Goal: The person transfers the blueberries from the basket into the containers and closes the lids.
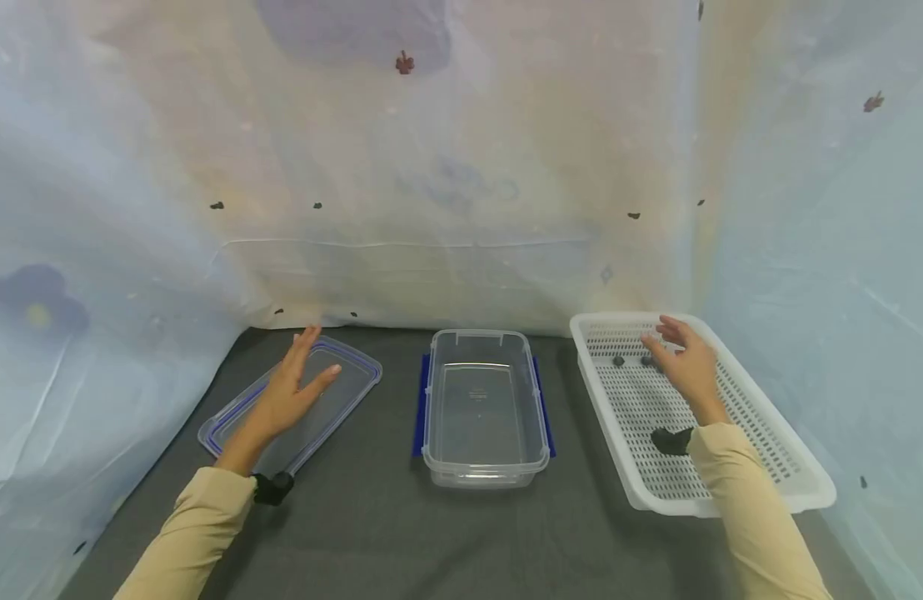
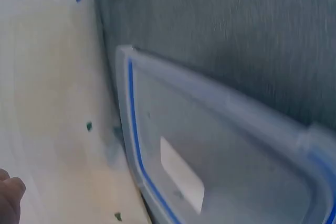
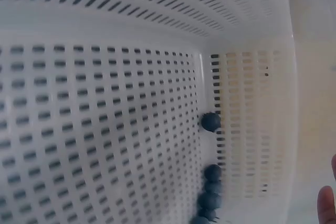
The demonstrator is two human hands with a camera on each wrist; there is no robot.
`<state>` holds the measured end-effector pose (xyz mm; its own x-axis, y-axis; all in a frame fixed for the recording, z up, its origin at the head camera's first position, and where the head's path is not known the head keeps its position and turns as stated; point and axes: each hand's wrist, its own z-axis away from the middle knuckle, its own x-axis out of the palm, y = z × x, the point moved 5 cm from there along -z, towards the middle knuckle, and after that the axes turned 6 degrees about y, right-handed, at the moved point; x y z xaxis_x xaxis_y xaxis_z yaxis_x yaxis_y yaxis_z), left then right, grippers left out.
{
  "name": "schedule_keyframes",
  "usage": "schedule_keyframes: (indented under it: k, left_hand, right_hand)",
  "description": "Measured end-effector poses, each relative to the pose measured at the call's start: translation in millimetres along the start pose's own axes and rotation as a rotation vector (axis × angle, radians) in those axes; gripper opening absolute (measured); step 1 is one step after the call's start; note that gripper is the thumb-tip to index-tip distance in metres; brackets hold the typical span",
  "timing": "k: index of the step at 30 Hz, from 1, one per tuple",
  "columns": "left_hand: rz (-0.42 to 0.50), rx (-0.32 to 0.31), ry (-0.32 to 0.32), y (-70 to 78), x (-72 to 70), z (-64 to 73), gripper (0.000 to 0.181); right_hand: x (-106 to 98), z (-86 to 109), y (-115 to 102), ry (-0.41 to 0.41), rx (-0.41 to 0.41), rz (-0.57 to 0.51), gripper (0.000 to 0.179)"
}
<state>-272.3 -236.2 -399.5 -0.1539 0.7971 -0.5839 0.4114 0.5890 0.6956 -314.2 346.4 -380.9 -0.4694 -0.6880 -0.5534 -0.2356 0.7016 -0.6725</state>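
My left hand (image 1: 285,400) is held over a clear lid (image 1: 326,408) with a blue seal, its fingers extended and thumb apart, holding nothing. The lid lies slanted on the grey cloth and fills much of the left wrist view (image 2: 226,145). On the other side, my right hand (image 1: 690,367) hangs above a white perforated basket (image 1: 634,467), fingers loosely bent around no object. Several dark round berries, like blueberries (image 3: 211,121), sit along the basket's far end. The hand hides part of them in the head view.
Between the hands stands a clear rectangular container (image 1: 480,417) with blue side flaps (image 1: 420,408) folded outward. Patterned pale sheeting (image 1: 461,250) rises behind the grey cloth (image 1: 371,542) and along both sides, close to the basket's right edge.
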Motion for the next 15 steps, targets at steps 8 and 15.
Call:
schedule_keyframes:
  k: [8,15]
  left_hand:
    - [0.176,-0.017,0.081,15.0,17.9,13.8,0.071]
    - [0.425,-0.065,0.091,27.9,42.9,22.1,0.067]
  right_hand:
    - [12.1,0.4,17.1,0.027,0.102,-0.042,0.057]
    - [21.3,1.8,38.4,0.021,0.205,-0.071,0.056]
